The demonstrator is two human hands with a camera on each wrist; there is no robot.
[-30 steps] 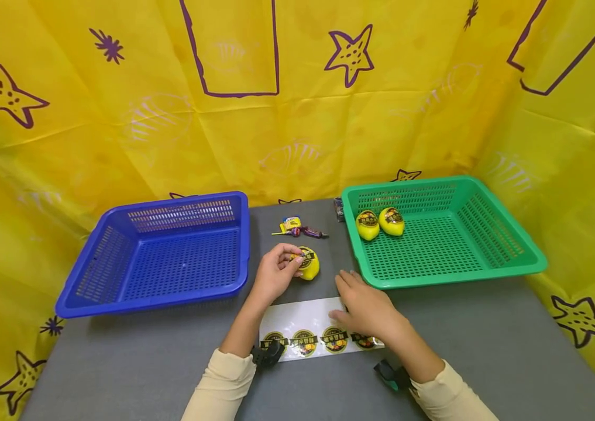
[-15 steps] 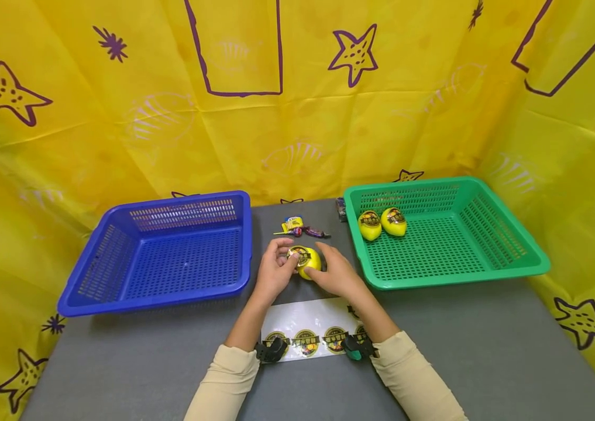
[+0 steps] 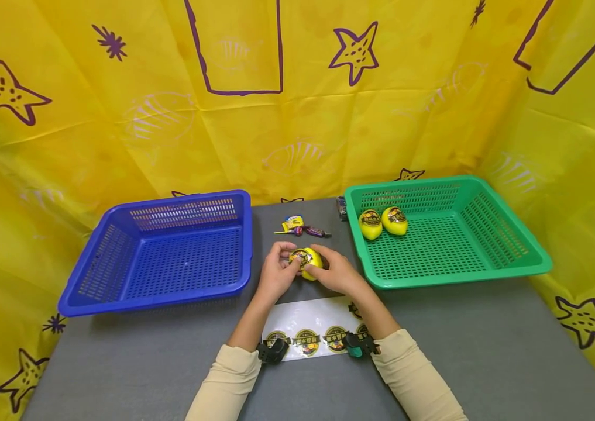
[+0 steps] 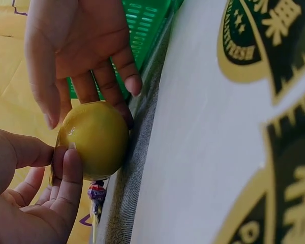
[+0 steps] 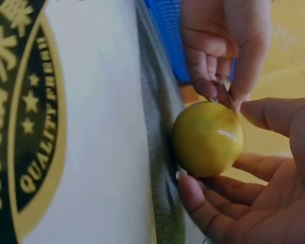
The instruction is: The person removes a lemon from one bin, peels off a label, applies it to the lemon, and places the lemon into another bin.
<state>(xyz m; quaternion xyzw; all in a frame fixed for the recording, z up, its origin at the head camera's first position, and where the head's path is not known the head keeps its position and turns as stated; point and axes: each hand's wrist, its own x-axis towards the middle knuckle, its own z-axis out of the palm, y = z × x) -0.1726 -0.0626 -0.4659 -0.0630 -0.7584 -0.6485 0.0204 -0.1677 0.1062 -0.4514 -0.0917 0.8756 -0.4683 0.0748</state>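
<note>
A yellow lemon (image 3: 308,263) with a round dark sticker on it rests on the grey table (image 3: 487,339) between the two baskets. My left hand (image 3: 275,270) pinches its left side, thumb and fingers on the sticker. My right hand (image 3: 335,272) cups its right side with curled fingers. The left wrist view shows the lemon (image 4: 94,140) between both hands, and the right wrist view shows the lemon (image 5: 207,138) the same way. A white sticker sheet (image 3: 310,328) with several round dark labels lies under my forearms.
A blue basket (image 3: 165,252) stands at the left with nothing in it. A green basket (image 3: 442,231) at the right holds two labelled lemons (image 3: 381,222). A few wrapped candies (image 3: 299,228) lie behind the hands. Yellow starred cloth (image 3: 297,88) walls the table.
My right hand left the sticker sheet and moved up to the lemon, then closed round its right side. My left hand stayed on the lemon.
</note>
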